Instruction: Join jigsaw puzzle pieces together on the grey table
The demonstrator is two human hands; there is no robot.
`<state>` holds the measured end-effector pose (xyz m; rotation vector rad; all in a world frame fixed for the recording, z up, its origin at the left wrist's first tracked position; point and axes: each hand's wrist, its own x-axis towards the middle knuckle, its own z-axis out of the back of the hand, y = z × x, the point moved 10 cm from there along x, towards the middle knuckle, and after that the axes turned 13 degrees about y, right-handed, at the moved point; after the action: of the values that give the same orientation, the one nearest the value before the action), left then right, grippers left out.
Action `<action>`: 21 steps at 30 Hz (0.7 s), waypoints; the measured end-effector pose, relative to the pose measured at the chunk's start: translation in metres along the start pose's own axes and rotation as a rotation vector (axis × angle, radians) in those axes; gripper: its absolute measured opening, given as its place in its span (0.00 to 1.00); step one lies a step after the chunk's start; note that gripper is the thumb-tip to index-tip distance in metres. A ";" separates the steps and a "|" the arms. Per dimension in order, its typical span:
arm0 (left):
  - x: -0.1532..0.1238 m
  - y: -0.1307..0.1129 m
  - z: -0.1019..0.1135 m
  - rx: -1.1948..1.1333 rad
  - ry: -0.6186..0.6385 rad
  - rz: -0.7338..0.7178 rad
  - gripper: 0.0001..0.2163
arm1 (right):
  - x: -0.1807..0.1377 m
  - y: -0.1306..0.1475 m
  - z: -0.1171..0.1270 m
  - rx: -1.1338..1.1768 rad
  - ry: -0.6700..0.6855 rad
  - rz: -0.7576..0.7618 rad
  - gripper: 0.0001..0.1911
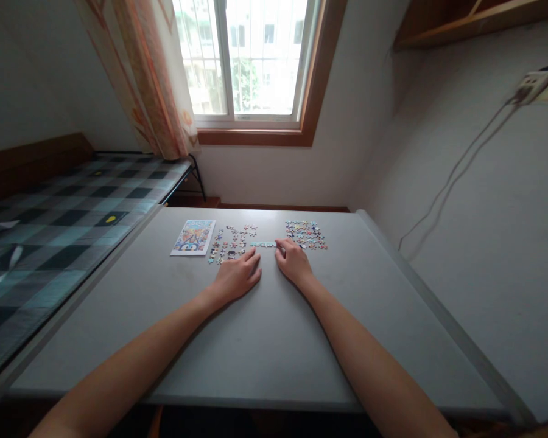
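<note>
Fingertips of the right hand (292,261) touch the right end of a short joined puzzle strip (263,244) lying crosswise on the bench (265,340), grip loose and holding nothing, while the left hand (236,277) rests flat just below it

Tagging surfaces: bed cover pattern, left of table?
Teal, grey and black checks on the bed cover, head view.

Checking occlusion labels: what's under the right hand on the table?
The right hand lies palm down on the grey table, fingertips touching a short joined strip of puzzle pieces. Anything beneath the palm is covered. The left hand lies flat beside it.
</note>
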<state>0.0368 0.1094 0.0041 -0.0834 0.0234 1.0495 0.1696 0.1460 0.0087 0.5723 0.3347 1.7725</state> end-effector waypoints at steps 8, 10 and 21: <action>0.001 0.002 0.000 0.017 -0.009 0.030 0.18 | -0.002 0.011 -0.002 -0.028 0.030 0.086 0.19; 0.001 0.002 0.000 0.003 -0.009 0.022 0.18 | -0.003 0.016 -0.006 -0.060 0.073 0.113 0.21; 0.000 0.001 0.001 -0.053 -0.010 0.004 0.19 | -0.004 0.027 -0.010 -0.092 0.095 0.174 0.23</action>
<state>0.0363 0.1099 0.0052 -0.1260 -0.0130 1.0542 0.1435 0.1352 0.0132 0.4634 0.2737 1.9760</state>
